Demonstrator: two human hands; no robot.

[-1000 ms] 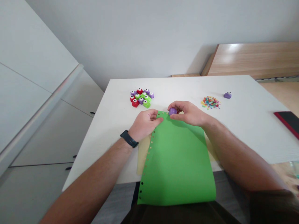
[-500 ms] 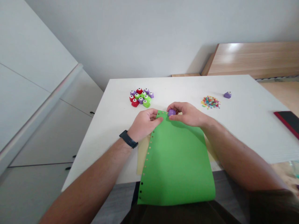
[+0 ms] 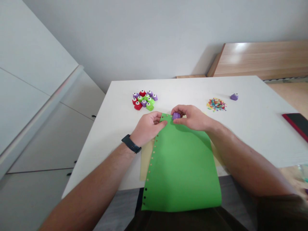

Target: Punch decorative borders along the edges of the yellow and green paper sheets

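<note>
Purple punch [image 3: 176,116] held btwn R fingers [image 3: 181,121]; L fingers [image 3: 161,125] pinch grn sheet [image 3: 185,166] nr cnr.

Punch cluster [image 3: 144,102] left on table [image 3: 183,93]; confetti [image 3: 216,104] right; sheet [image 3: 184,166] before both.

Soft, bright light spreading over white table [image 3: 252,128], apparently coming from right, as shadows are falling leftward. Broad shadow darkening pale wall [image 3: 144,38] beside wooden board [image 3: 260,57]; glare whitening board near top edge. Faint shadow trailing left of lone purple punch [image 3: 234,96]. Right hand [image 3: 189,118] shading green paper [image 3: 185,166] beneath; held punch [image 3: 176,116] showing soft detail. Floor [image 3: 108,208] looking dim. Dark sleeve [image 3: 279,208] blurring in corner. Edges stretching, cupboard [image 3: 36,128] lines slanting. Confetti [image 3: 216,104] pieces smearing together.
</note>
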